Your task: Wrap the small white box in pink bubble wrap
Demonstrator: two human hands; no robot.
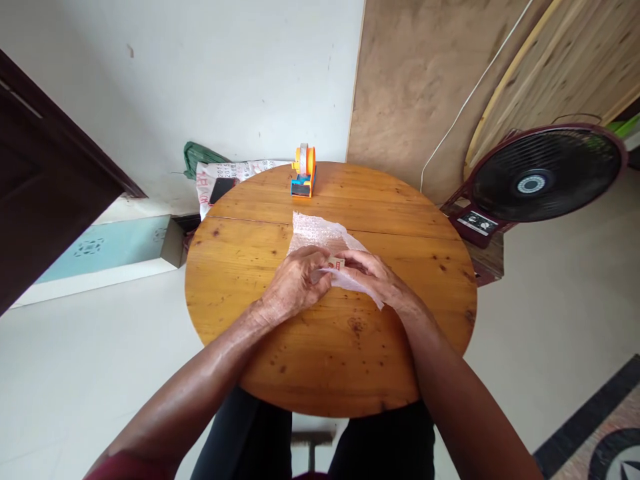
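While left hand (296,285), right hand (376,275) seemingly pinch box (337,262) mid table (340,350).

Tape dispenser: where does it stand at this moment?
Head view: the tape dispenser stands at the table's far edge, slightly left of centre, beyond the bubble wrap.

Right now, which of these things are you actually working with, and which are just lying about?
In hand: left hand and right hand on the small box; bubble wrap under it; the table they rest on.
Lying about: tape dispenser, untouched at the far edge; fan on the right; printed sack behind the table.
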